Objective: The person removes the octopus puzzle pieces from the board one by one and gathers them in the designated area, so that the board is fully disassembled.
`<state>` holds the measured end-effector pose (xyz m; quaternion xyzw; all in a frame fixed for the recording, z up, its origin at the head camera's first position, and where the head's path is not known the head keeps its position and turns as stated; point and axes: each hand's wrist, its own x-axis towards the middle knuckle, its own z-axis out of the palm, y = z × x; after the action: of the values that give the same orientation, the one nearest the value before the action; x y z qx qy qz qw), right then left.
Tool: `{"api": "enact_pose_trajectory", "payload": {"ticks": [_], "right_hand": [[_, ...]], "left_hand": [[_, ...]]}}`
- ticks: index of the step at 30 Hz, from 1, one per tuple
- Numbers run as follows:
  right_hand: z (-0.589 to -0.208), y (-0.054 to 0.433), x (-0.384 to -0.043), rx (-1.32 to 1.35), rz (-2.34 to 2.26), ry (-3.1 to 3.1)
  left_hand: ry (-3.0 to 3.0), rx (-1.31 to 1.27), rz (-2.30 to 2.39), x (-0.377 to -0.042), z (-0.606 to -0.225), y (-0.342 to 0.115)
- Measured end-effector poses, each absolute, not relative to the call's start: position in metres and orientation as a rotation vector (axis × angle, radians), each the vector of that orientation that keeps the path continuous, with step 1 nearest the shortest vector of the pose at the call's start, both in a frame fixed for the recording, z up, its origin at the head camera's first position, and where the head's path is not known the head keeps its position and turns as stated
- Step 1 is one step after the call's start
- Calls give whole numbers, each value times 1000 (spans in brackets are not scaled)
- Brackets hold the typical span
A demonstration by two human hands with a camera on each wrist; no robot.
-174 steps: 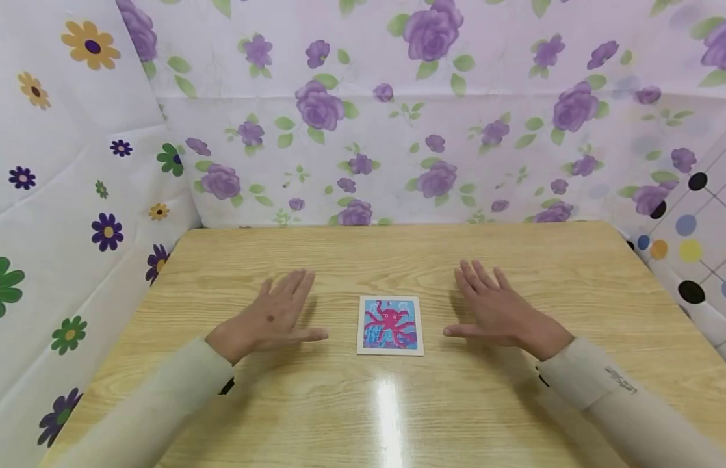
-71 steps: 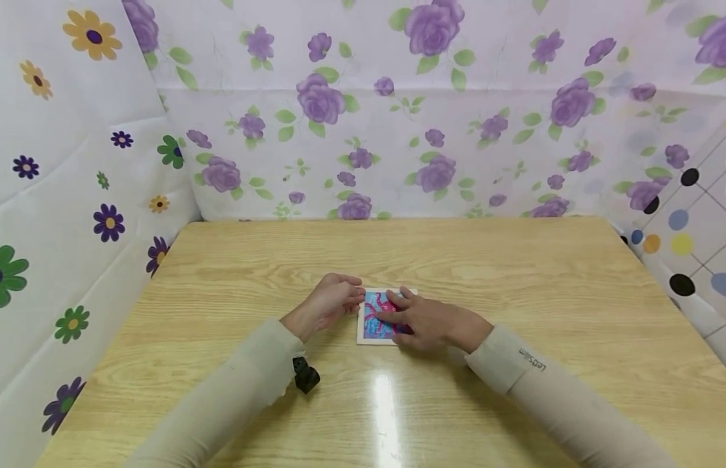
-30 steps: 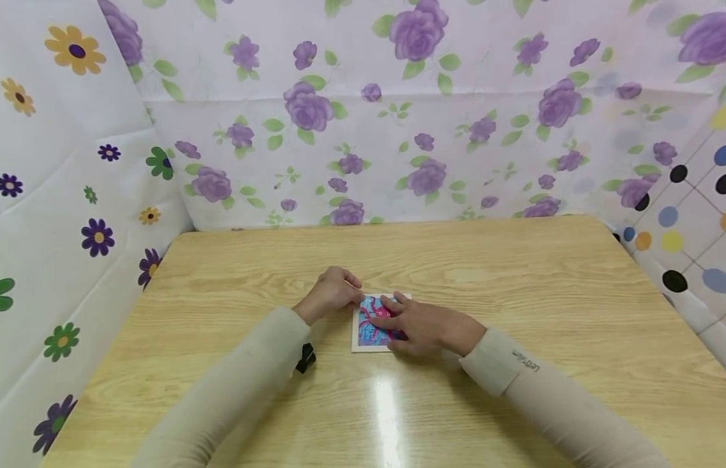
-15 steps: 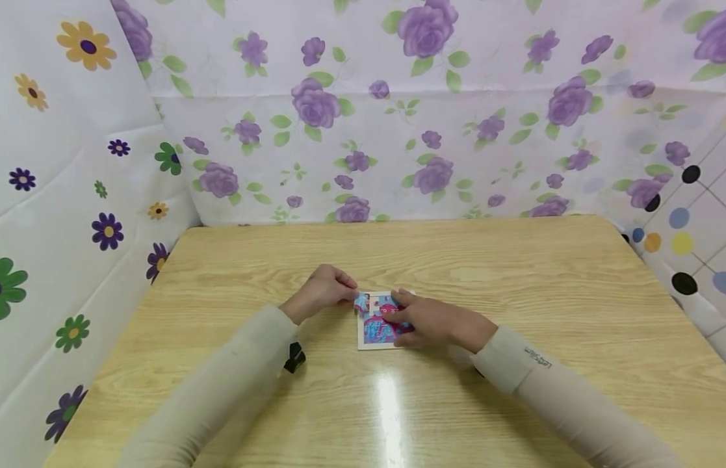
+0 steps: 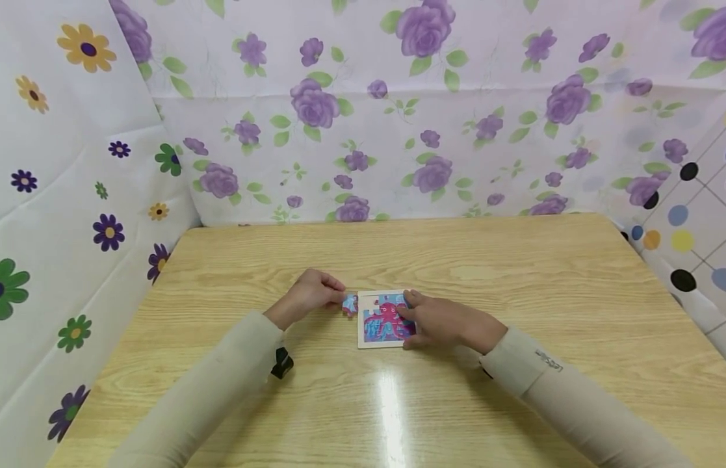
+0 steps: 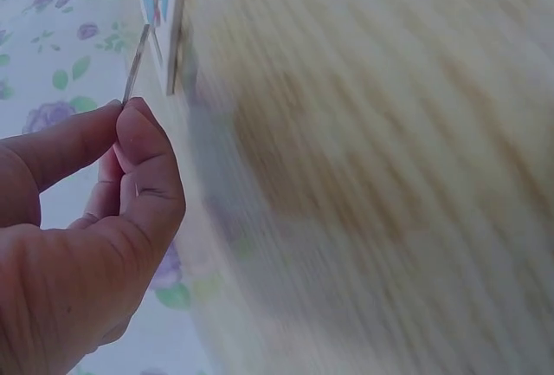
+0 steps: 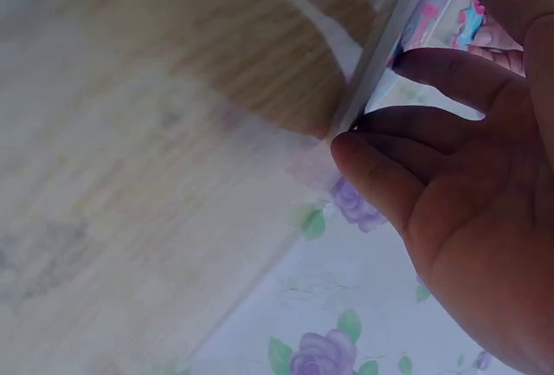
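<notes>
A square jigsaw puzzle board [image 5: 363,344] with a white frame lies on the table, showing a pink octopus on blue. Its upper left corner has a pale gap where the backing shows. Just left of the frame, a blue and pink puzzle piece [image 5: 350,305] is pinched between thumb and forefinger of my left hand [image 5: 309,298]. The left wrist view shows this piece [image 6: 136,65] edge-on at the fingertips. My right hand [image 5: 447,320] holds the board at its right side, fingers at the far corner and thumb nearer, covering part of the picture.
The wooden table [image 5: 515,260] reaches back to a wall cloth [image 5: 386,156] with purple roses. Flowered cloth [image 5: 52,227] hangs at the left, and dotted cloth [image 5: 699,234] at the right. A glare streak lies below the board.
My hands came in from both sides to the board. The left hand lifted the upper left piece out and carried it left. The right hand slid slightly right, uncovering more of the picture.
</notes>
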<state>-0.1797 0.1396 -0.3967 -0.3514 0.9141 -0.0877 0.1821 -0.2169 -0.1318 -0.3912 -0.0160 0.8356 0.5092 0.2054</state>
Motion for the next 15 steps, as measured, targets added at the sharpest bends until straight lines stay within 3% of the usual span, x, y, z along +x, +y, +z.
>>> {"api": "enact_pose_trajectory", "payload": {"ticks": [15], "right_hand": [[-403,143,-185,-956,-308,2594]], "left_hand": [[2336,-57,1447,-218,-389,-179]]}}
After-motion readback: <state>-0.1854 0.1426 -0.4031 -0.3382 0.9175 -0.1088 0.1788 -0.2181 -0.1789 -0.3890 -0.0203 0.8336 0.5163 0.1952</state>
